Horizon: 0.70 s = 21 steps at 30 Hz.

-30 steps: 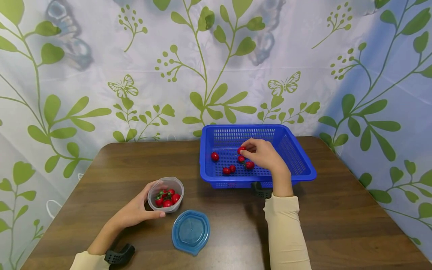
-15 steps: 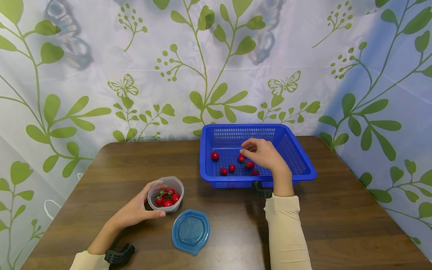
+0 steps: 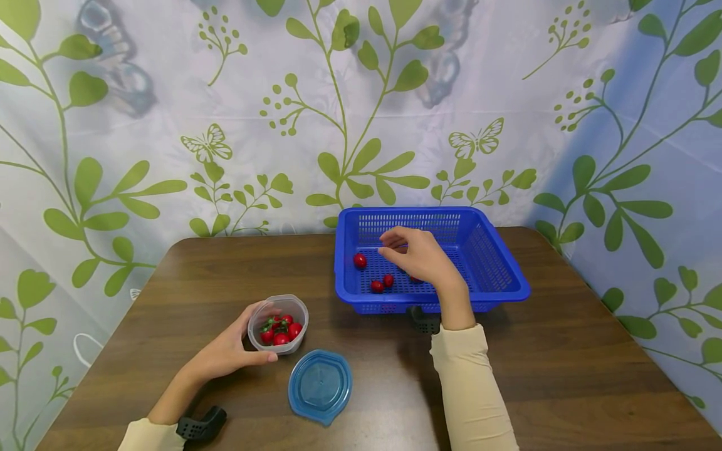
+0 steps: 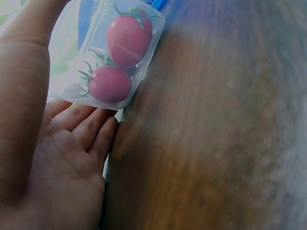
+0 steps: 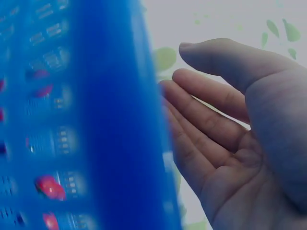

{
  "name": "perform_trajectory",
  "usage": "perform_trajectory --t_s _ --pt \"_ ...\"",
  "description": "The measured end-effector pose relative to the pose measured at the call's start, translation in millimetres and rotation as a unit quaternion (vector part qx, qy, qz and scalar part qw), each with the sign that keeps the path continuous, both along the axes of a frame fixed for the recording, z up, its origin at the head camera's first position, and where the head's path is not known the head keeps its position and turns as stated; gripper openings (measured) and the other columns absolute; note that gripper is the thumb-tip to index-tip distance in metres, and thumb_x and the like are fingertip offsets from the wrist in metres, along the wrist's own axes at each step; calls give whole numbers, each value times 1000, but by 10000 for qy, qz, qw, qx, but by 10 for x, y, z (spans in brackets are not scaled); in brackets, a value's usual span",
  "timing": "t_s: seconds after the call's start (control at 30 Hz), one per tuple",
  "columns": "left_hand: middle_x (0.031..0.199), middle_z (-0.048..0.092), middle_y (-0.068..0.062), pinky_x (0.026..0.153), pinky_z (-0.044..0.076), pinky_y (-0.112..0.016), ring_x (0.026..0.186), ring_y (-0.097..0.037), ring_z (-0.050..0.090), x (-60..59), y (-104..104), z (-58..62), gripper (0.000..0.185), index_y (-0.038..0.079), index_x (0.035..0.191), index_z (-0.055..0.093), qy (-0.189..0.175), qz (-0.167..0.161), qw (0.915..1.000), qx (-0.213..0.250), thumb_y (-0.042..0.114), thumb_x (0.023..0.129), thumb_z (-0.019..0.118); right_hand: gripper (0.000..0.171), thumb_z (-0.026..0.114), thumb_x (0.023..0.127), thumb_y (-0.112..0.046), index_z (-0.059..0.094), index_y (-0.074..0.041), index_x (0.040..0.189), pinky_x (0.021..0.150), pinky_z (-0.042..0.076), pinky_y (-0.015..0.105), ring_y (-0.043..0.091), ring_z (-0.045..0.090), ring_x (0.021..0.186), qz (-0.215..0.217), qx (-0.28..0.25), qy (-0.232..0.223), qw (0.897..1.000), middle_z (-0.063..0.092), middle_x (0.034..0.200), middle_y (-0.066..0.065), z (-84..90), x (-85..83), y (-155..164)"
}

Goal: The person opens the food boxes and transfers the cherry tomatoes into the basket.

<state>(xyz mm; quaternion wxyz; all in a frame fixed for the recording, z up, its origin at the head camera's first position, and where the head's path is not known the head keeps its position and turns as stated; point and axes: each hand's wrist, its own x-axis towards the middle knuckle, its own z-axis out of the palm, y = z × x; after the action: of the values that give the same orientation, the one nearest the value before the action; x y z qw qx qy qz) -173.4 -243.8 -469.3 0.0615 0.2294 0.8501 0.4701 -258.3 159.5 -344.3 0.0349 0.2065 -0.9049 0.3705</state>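
The right hand's (image 3: 420, 257) fingers (image 5: 206, 120) lie straight and slightly apart, holding nothing; the hand hovers over the blue basket (image 3: 496, 263), above the loose cherry tomatoes (image 3: 360, 260) on its perforated floor. Three tomatoes show clearly there, and a fourth peeks from under the hand. The left hand (image 3: 225, 354) curls round the small clear container (image 3: 277, 324), thumb on the near side and fingers (image 4: 93, 129) wrapped behind it, steadying it on the tabletop (image 3: 564, 376). That container holds a heap of red tomatoes with green stalks, well apart from the basket. Just beside it, toward the person, the blue lid (image 3: 319, 386) lies off on the tabletop.

As a judgement, the shifting of tomatoes is partway through: several already lie in the basket, while a good number remain in the container, and the lid has not been put back on. A leaf-and-butterfly curtain (image 3: 169, 125) hangs behind.
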Motion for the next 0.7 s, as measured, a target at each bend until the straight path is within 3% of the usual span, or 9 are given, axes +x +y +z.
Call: perform_trajectory --t_s 0.23,0.53,0.7 --pt "152 52 -1 115 26 -70 142 -20 44 12 3 16 92 23 156 31 -39 28 10000 35 28 83 86 26 71 98 -20 70 -7 121 101 54 42 22 69 108 289 -63 141 9995 73 116 7 19 46 -240" --pt "152 52 -3 114 26 -72 143 -32 43 12 -1 14 91 23 156 32 -23 41 10000 -13 29 83 86 28 73 97 -18 69 -2 121 97 57 39 21 71 106 788 -138 417 9959 74 118 13 18 106 -548" --pt "152 53 -2 114 27 -72 143 -32 43 12 -1 12 92 22 156 32 -4 47 10000 -40 30 82 87 27 75 96 -17 70 -6 120 94 57 32 18 71 103 933 -5 477 9945 74 116 8 -7 155 -714"
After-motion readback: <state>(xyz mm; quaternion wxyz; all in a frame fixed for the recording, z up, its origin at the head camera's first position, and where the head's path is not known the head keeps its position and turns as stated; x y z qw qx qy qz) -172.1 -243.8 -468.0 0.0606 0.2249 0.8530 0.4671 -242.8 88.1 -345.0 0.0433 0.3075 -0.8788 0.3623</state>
